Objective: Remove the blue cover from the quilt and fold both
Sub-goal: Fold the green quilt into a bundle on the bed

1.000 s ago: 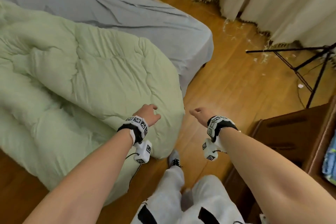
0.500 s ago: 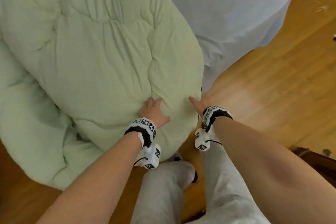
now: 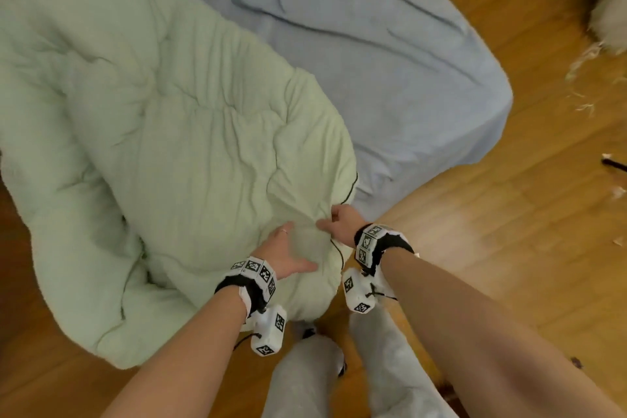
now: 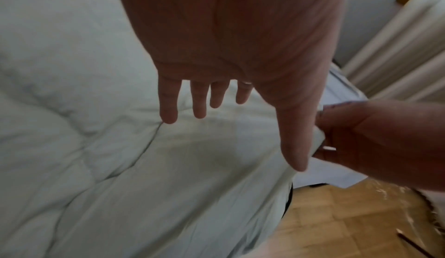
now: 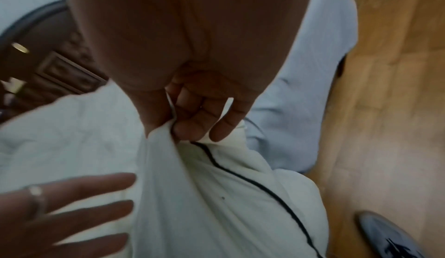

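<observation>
The right hand [image 3: 340,225] pinches a fold of the puffy pale green quilt [image 3: 176,132] draped off the blue-sheeted bed [image 3: 390,54], its far edge cut off, while the left hand [image 3: 283,256] lies flat, fingers spread, beside it.

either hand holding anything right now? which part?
Right hand pinches a bunch of the green quilt fabric at its near corner, beside the dark piped edge. Left hand holds nothing; it lies open and flat on the quilt.
</observation>
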